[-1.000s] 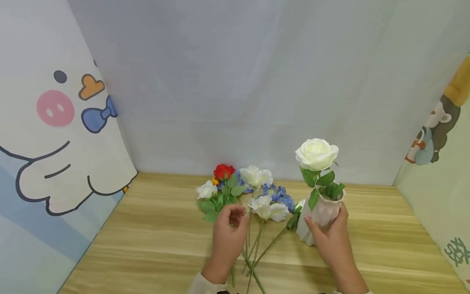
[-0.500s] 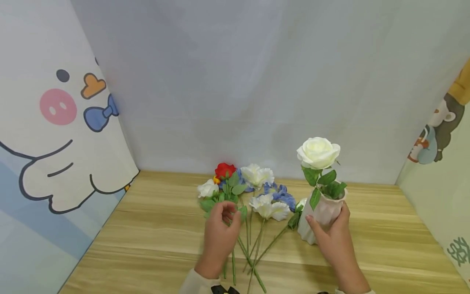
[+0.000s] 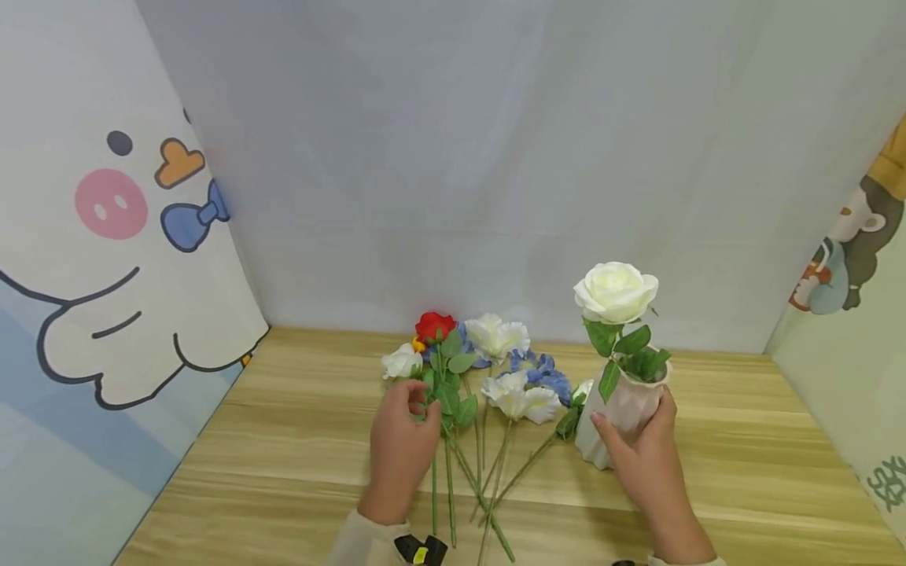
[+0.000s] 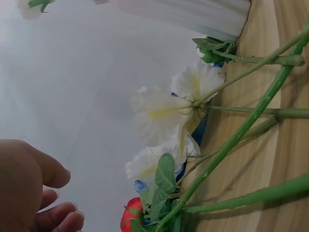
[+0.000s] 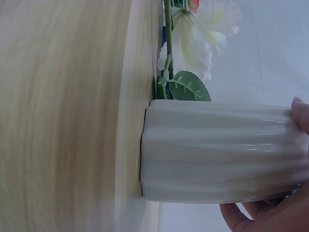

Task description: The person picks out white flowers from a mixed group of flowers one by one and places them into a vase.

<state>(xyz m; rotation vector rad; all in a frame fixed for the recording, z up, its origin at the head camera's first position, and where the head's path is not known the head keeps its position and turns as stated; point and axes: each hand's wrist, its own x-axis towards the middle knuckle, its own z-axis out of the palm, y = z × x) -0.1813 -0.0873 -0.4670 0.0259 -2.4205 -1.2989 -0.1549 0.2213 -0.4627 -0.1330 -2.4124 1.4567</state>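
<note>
My right hand (image 3: 657,470) grips the white fluted vase (image 3: 628,405), thumb on the near side and fingers around the far right. In the right wrist view the vase's base meets the tabletop. A large white rose (image 3: 616,292) with green leaves stands in it. My left hand (image 3: 402,444) hovers at the left edge of the loose flowers, fingers loosely curved; in the left wrist view nothing is between them. Nearest it are a small white rose (image 3: 402,361), a red rose (image 3: 435,326) and green leaves (image 3: 447,397).
White ruffled flowers (image 3: 520,398) and blue flowers (image 3: 543,376) lie in the middle, their green stems (image 3: 495,527) crossing toward the front edge. Another white rosebud lies against the vase's left side. A grey cloth backdrop (image 3: 453,196) rises behind the wooden table (image 3: 283,472).
My left hand has moved left, away from the middle stems, uncovering more leaves and stems. The right hand keeps its grip on the vase, which stays about where it was.
</note>
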